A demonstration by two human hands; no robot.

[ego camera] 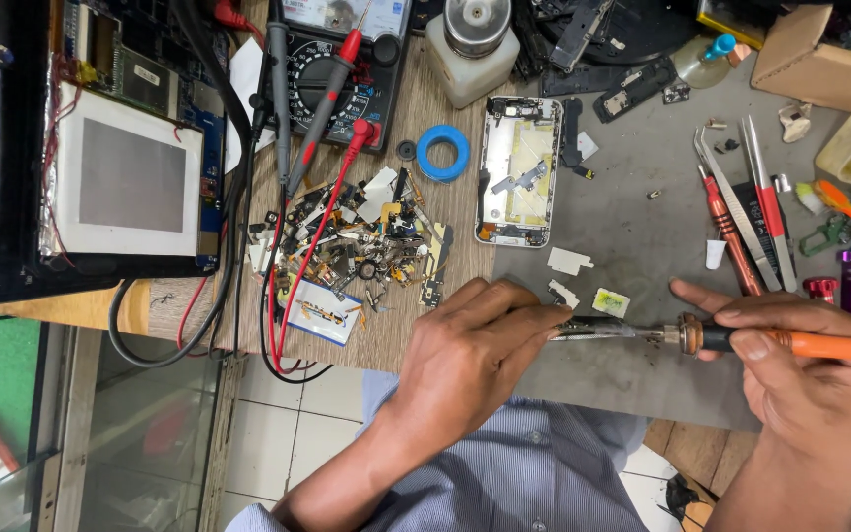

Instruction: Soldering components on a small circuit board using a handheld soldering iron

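left hand (470,360) nearest the lens, fingers curled down, pinching a thin metal piece (593,330) flat on the grey mat (642,227). right hand (805,365) closed around the orange handle of a soldering iron (790,343), tip touching that piece. further back, left to right: pile of small phone parts (366,241), blue tape ring (442,153), opened phone frame (518,185), tweezers (741,207) near the right edge.
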